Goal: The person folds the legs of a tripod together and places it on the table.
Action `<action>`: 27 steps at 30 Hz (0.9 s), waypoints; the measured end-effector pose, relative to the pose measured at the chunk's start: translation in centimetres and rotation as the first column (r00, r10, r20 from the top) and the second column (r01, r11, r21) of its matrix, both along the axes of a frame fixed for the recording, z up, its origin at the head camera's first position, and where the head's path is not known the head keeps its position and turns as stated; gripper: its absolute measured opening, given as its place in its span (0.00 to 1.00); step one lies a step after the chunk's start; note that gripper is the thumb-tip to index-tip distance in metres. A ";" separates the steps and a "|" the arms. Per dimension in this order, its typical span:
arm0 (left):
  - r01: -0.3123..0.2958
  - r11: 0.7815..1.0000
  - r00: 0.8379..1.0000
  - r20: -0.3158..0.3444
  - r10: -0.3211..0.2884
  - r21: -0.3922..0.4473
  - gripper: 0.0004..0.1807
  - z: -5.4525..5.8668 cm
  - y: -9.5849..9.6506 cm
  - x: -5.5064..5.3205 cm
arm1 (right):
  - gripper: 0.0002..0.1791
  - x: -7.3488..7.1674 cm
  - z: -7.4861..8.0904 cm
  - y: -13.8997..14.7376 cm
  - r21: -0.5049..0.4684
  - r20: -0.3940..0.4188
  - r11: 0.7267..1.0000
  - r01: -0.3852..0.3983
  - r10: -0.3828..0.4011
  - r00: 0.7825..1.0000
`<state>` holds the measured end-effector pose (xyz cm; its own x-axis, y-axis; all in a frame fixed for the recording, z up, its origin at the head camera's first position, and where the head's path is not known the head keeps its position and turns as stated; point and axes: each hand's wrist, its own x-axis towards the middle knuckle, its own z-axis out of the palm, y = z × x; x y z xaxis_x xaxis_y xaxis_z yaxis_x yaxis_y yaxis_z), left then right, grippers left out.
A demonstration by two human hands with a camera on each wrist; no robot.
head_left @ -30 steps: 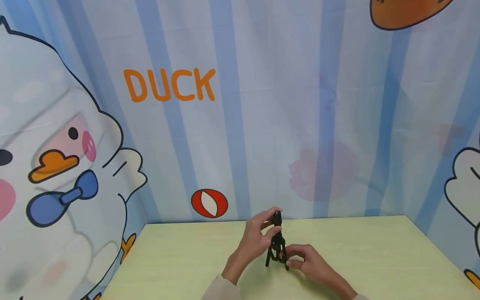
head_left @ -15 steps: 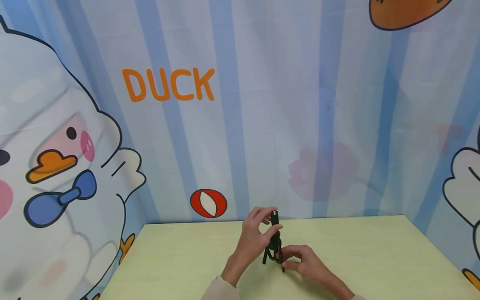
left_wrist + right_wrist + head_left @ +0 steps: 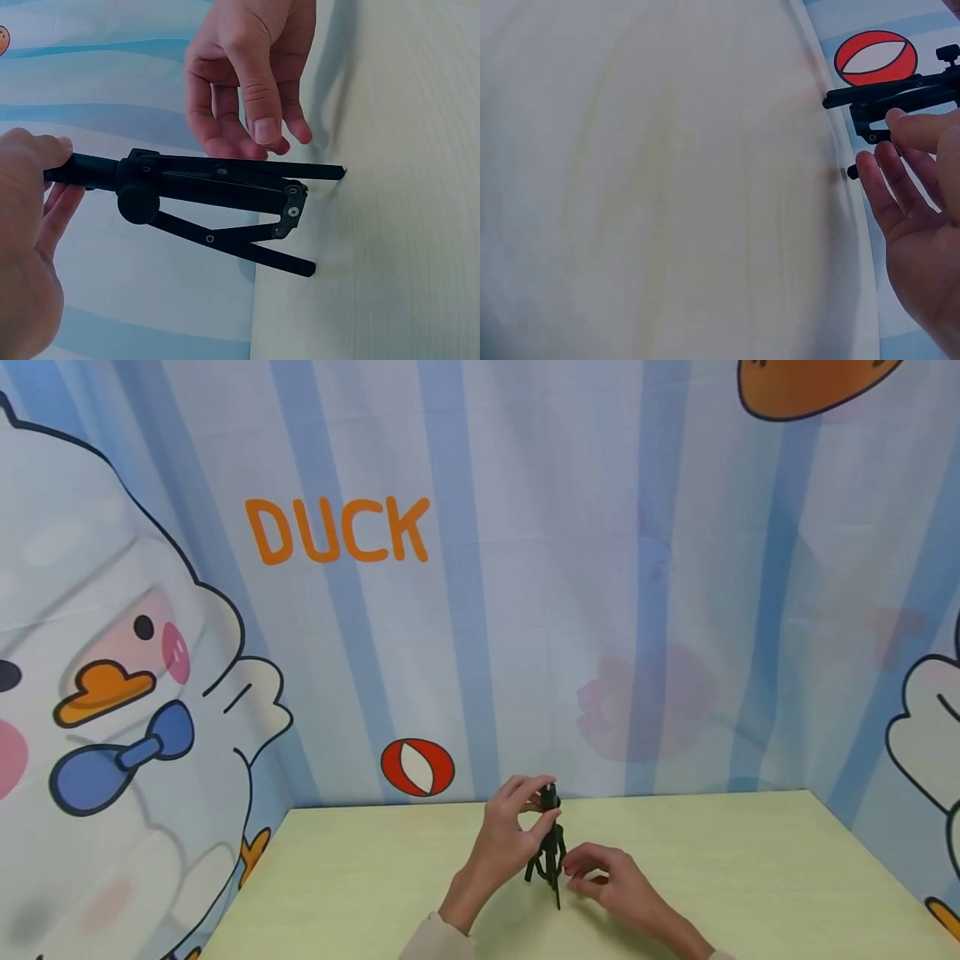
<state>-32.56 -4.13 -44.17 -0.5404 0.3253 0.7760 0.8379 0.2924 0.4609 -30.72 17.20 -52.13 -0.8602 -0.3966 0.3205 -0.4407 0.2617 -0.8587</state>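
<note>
A small black tripod (image 3: 552, 852) stands upright near the middle of the table, its legs spread a little. My left hand (image 3: 504, 833) pinches its upper column between thumb and fingers. In the left wrist view, the tripod (image 3: 225, 194) shows a round knob, hinged braces and leg tips at the tabletop. My right hand (image 3: 621, 883) is just to the right of the legs, fingers loosely bent. From the left wrist, the right hand's fingertips (image 3: 265, 130) appear right beside one leg. The right wrist view has the thumb overlapping the braces.
The pale yellow table (image 3: 360, 860) ends at a curtain (image 3: 555, 610) with blue stripes, close behind the tripod. Printed on the curtain are a large duck (image 3: 97, 568), orange lettering and a red ball (image 3: 417, 767).
The tripod has turned about its upright column and shifted slightly left, so its legs look closer together. My right hand's fingers have come off the leg; the left has kept its hold.
</note>
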 end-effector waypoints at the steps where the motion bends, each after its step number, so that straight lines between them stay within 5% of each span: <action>1: -0.001 1.000 1.000 0.002 0.001 -0.004 0.25 0.0 0.0 0.0 | 0.08 0.0 0.1 0.1 -0.009 0.005 1.000 0.015 -0.015 1.000; 10: 0.035 0.999 0.998 0.047 -0.034 -0.021 0.24 0.2 -0.3 0.1 | 0.08 -0.6 -0.1 0.1 -0.030 0.002 0.986 0.163 -0.163 0.987; 27: 0.074 0.997 0.994 0.082 -0.072 -0.013 0.24 0.8 -0.6 0.3 | 0.12 -0.8 -0.5 -0.2 -0.059 -0.034 0.993 -0.106 0.104 0.994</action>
<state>-32.30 -4.74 -43.34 -0.5759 0.3780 0.7249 0.8171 0.2395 0.5243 -31.48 16.98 -52.66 -0.8041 -0.4637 0.3720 -0.4892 0.1607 -0.8572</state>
